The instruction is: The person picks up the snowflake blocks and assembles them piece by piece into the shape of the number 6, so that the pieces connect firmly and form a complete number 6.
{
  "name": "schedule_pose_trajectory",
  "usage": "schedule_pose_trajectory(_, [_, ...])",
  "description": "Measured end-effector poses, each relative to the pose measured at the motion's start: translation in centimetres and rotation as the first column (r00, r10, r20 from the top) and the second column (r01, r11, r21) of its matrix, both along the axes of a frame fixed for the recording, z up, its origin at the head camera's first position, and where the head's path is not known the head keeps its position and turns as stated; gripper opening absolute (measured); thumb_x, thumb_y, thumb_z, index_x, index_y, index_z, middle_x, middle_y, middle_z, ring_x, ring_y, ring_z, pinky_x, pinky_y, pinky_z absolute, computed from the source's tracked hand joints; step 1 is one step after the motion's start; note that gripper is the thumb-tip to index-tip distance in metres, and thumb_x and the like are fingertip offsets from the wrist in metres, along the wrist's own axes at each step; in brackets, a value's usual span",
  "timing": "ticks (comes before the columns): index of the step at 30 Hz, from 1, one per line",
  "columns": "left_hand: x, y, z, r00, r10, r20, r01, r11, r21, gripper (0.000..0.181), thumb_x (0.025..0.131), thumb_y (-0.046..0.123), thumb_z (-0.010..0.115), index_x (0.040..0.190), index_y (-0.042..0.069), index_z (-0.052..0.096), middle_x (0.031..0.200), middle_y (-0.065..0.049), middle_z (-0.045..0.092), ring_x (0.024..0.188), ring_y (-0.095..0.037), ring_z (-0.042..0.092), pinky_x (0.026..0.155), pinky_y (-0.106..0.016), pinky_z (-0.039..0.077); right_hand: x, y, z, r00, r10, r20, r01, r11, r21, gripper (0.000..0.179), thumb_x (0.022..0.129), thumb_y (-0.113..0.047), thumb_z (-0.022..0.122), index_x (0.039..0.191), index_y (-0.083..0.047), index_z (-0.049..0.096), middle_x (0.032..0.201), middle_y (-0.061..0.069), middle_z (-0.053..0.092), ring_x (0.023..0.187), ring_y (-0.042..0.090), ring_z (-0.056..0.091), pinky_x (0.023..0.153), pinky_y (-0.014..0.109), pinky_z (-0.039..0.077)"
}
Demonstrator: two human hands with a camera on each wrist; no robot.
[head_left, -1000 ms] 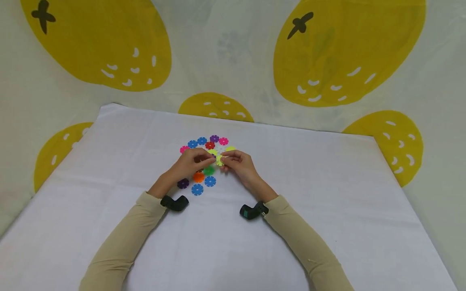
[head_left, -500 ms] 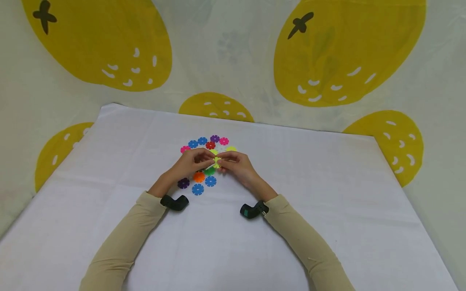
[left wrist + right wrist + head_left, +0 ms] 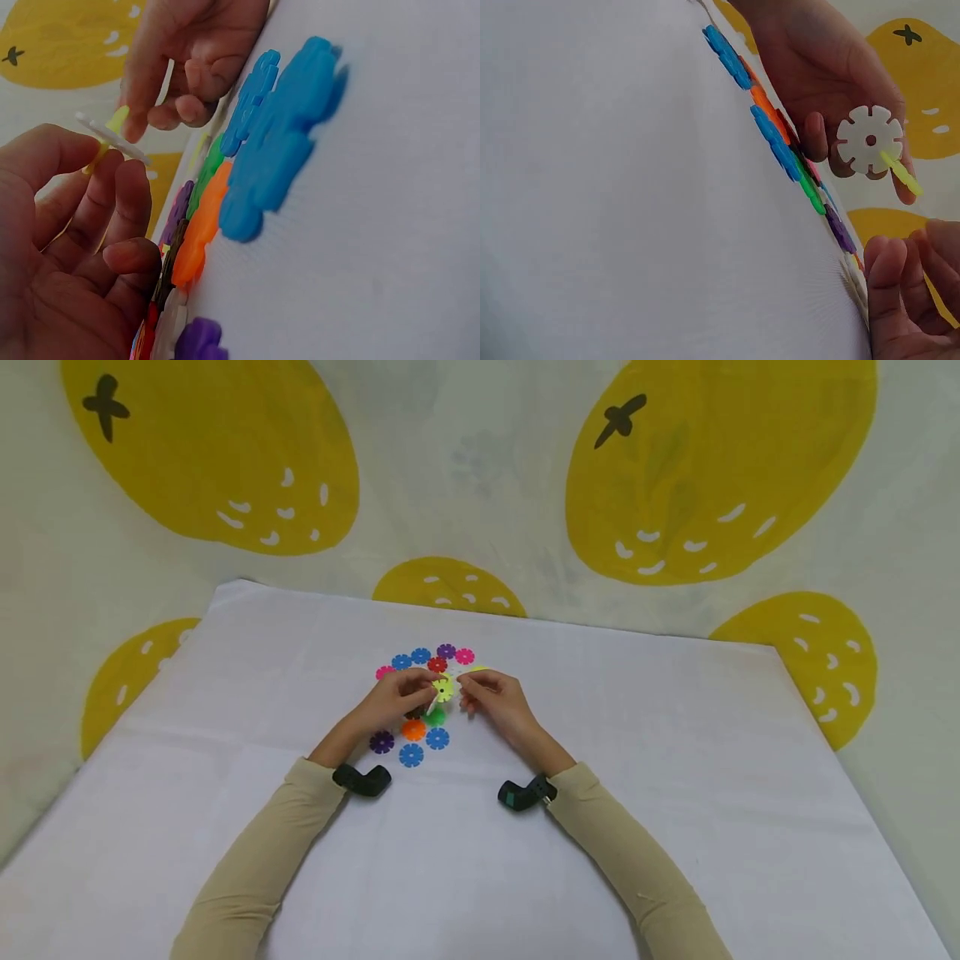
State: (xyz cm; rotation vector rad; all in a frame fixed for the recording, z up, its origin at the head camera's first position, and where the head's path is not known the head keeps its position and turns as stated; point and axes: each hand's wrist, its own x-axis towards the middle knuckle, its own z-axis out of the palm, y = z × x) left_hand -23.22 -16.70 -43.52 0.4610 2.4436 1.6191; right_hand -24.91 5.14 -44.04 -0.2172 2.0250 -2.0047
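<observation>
My left hand [image 3: 393, 697] pinches a pair of slotted plastic snowflake discs between thumb and fingers. One is a yellow snowflake disc [image 3: 444, 688], the other a white snowflake disc [image 3: 870, 140]; they are joined crosswise at their slots, as both wrist views show. To the right of the pair, my right hand [image 3: 495, 697] hovers apart from it, fingers loosely bent with nothing between them. In the left wrist view, the right hand [image 3: 199, 52] is just beyond the yellow disc's edge. Several other discs lie under and around the left hand, partly hidden by it.
On the white-covered table [image 3: 675, 760], blue discs [image 3: 411, 755], an orange disc [image 3: 413, 730], a green disc [image 3: 434, 717] and a purple disc [image 3: 382, 742] lie nearest. Behind the hands are a red disc [image 3: 437, 665] and a pink disc [image 3: 465, 656]. A fruit-patterned cloth hangs behind.
Both hands were at the yellow disc half a second ago. Now the right hand has let go and moved slightly right, leaving the joined discs in the left hand.
</observation>
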Motion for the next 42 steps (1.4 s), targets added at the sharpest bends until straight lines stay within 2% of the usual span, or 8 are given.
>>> schedule_pose_trajectory(5, [-0.1,-0.2,-0.4,0.999,0.011,0.042,-0.012,0.999,0.045,0.034,0.098,0.020,0.060,0.127,0.001,0.059,0.095,-0.012,0.065,0.083,-0.021,0.061,0.075,-0.022,0.053,-0.4,0.2,-0.2,0.998,-0.032,-0.056,0.041,0.985,0.168,0.023,0.091,-0.017,0.071,0.109,-0.003,0.070,0.084,0.005,0.066,0.060,0.013,0.053,0.057,0.020,0.046])
schedule_pose_trajectory(10, [-0.3,-0.3,-0.6,0.999,0.004,0.047,-0.006,0.999,0.043,0.032,0.098,0.021,0.061,0.124,0.002,0.061,0.094,-0.010,0.066,0.082,-0.022,0.061,0.074,-0.022,0.053,-0.8,0.0,-0.3,0.994,-0.023,-0.111,0.052,0.962,0.267,0.026,0.086,-0.014,0.075,0.110,-0.003,0.071,0.086,0.005,0.062,0.066,0.013,0.051,0.057,0.018,0.042])
schedule_pose_trajectory(16, [-0.3,-0.2,-0.6,0.998,0.004,0.067,-0.007,0.999,0.039,0.028,0.097,0.023,0.062,0.115,0.002,0.064,0.090,-0.010,0.066,0.079,-0.024,0.060,0.071,-0.023,0.053,-1.1,-0.2,-0.4,0.979,0.025,-0.202,0.059,0.913,0.403,0.032,0.084,-0.013,0.078,0.113,-0.001,0.071,0.091,0.008,0.057,0.075,0.015,0.050,0.065,0.020,0.041])
schedule_pose_trajectory(21, [-0.2,-0.1,-0.5,0.993,0.045,0.105,-0.047,0.999,0.019,0.027,0.096,0.030,0.063,0.108,0.006,0.065,0.087,-0.010,0.064,0.078,-0.024,0.059,0.070,-0.024,0.052,-1.0,-0.3,-0.2,0.971,0.051,-0.232,0.065,0.881,0.468,0.032,0.084,-0.016,0.078,0.112,-0.002,0.071,0.089,0.008,0.054,0.078,0.017,0.049,0.069,0.025,0.039])
schedule_pose_trajectory(25, [-0.2,0.0,-0.3,0.990,0.061,0.129,-0.065,0.998,0.023,0.028,0.096,0.030,0.063,0.110,0.006,0.064,0.087,-0.010,0.065,0.078,-0.024,0.059,0.070,-0.023,0.052,-1.0,-0.3,-0.2,0.972,0.051,-0.227,0.060,0.889,0.454,0.033,0.083,-0.017,0.079,0.110,-0.001,0.069,0.085,0.008,0.055,0.074,0.016,0.049,0.065,0.024,0.040])
schedule_pose_trajectory(30, [-0.4,-0.2,-0.6,0.990,0.065,0.128,-0.069,0.997,0.027,0.028,0.096,0.025,0.063,0.115,0.003,0.063,0.089,-0.010,0.066,0.078,-0.022,0.059,0.069,-0.021,0.051,-1.0,-0.3,-0.5,0.972,0.039,-0.231,0.060,0.911,0.407,0.031,0.084,-0.014,0.078,0.109,-0.002,0.065,0.092,0.010,0.063,0.073,0.014,0.053,0.062,0.018,0.044])
schedule_pose_trajectory(36, [-0.5,-0.1,-0.8,0.989,0.077,0.130,-0.081,0.996,0.024,0.032,0.096,0.025,0.063,0.119,0.002,0.061,0.092,-0.010,0.067,0.077,-0.021,0.060,0.069,-0.020,0.052,-0.9,-0.1,-0.6,0.984,0.022,-0.177,0.036,0.947,0.320,0.026,0.089,-0.014,0.072,0.111,-0.003,0.066,0.098,0.012,0.067,0.067,0.013,0.058,0.055,0.019,0.047])
schedule_pose_trajectory(42, [-0.6,-0.2,-0.6,0.986,0.097,0.139,-0.102,0.994,0.029,0.031,0.096,0.024,0.063,0.118,0.002,0.061,0.089,-0.010,0.068,0.075,-0.021,0.061,0.069,-0.019,0.052,-0.8,0.1,-0.4,0.989,0.036,-0.145,0.000,0.971,0.240,0.025,0.091,-0.016,0.070,0.113,-0.002,0.067,0.090,0.012,0.068,0.066,0.015,0.060,0.060,0.021,0.050])
